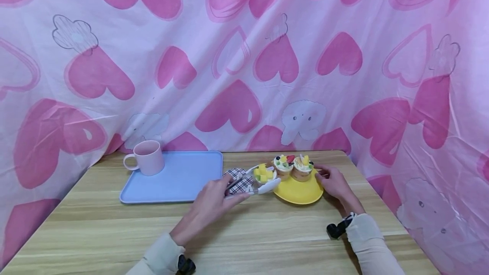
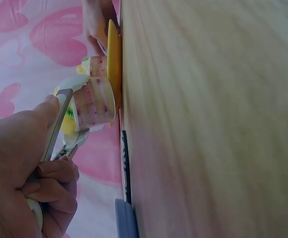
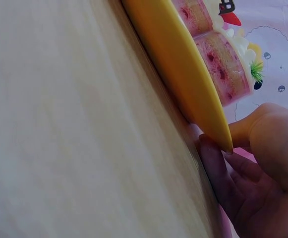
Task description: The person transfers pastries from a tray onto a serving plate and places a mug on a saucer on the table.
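Small round dessert cup topped with yellow cubes [image 1: 264, 174] is sitting between the tips of silver metal tongs with white ends [image 1: 269, 186], at the left edge of a round yellow plate [image 1: 299, 193]. The head view is showing mostly its topping; the left wrist view is revealing its side, with pink and tan layers behind a clear wall, and a green sprig among the yellow. That view is also placing its base right beside the plate's rim, though whether the two are touching is hard to tell.

The left hand [image 1: 215, 203] is curling round the tongs, thumb along one arm and fingers folded beneath, with the tongs spread only to the cup's width. The right hand [image 1: 337, 183] is pinching the plate's right rim. Only the right wrist view is making that grip plain: the thumb is lying over the rim, while fingers are reaching under it, next to the table [image 1: 244, 232].

Two more cups are standing side by side on the plate: a white-creamed dessert cup with a red strawberry piece [image 1: 282, 168] and a white-creamed dessert cup with yellow pieces [image 1: 302, 169]. The head view alone is showing the whole layout to the left: a black-and-white plaid mat [image 1: 240, 173] is lying under the tongs, a blue rectangular tray [image 1: 183, 177] is resting beside it, and a pale pink mug [image 1: 149, 158] is standing upright at the tray's far left corner.
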A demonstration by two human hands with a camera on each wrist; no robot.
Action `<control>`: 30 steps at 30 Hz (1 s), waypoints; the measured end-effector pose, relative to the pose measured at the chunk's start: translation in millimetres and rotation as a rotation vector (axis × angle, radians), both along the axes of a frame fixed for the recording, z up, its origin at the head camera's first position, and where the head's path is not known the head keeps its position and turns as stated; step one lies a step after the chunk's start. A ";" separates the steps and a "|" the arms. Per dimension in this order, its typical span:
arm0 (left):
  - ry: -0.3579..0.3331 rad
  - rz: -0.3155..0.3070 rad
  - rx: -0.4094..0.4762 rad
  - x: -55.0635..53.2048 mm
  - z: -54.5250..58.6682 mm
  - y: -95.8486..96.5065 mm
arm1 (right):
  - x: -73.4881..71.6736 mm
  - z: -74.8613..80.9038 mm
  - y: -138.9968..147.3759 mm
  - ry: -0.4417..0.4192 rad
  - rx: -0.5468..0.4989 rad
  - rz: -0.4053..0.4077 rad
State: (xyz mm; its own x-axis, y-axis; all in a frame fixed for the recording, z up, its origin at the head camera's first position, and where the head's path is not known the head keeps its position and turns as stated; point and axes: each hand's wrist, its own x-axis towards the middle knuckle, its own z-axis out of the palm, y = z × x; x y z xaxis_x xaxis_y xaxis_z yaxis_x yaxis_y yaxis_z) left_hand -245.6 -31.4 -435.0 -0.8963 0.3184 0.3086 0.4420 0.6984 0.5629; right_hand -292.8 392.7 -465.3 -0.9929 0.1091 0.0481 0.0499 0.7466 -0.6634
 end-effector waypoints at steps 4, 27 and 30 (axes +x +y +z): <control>-0.009 -0.020 0.007 1.0 -0.1 3.5 | -0.3 0.2 0.4 0.002 0.000 -0.004; -0.060 -0.061 -0.050 9.0 4.6 24.4 | -0.4 -0.1 0.0 0.000 -0.010 0.003; -0.078 -0.075 -0.043 9.8 5.0 29.8 | -0.3 -0.4 0.5 0.001 -0.010 0.001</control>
State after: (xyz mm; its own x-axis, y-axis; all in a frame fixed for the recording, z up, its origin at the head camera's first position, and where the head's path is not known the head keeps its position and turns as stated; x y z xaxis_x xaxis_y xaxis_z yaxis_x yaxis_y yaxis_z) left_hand -235.8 -1.6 -430.0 -0.8903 0.3969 0.2232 0.4497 0.6891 0.5682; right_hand -293.1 393.2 -465.6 -0.9929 0.1086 0.0484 0.0482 0.7400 -0.6708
